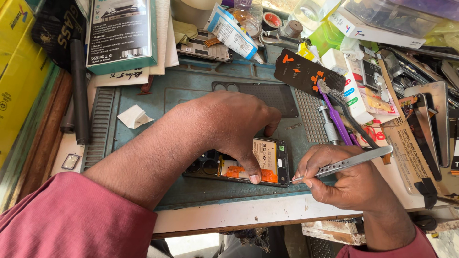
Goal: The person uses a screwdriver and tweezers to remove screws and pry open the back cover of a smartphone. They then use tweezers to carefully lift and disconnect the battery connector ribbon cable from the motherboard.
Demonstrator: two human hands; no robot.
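An opened smartphone (267, 162) with its back removed lies on a teal work mat (191, 91), showing a battery and orange flex parts. My left hand (236, 126) presses down on it, the thumb on its near edge and the fingers on its far edge. My right hand (346, 179) grips silver tweezers (351, 161), whose tip meets the phone's right end. The phone's dark back cover (272, 95) rests on the mat just beyond my left hand.
A folded white tissue (135, 117) sits on the mat's left. A purple brush and a screwdriver (334, 119) lie right of the phone. Boxes, a green carton (122, 33), phone parts and packaging crowd the back and right. The table's front edge (229, 215) is close.
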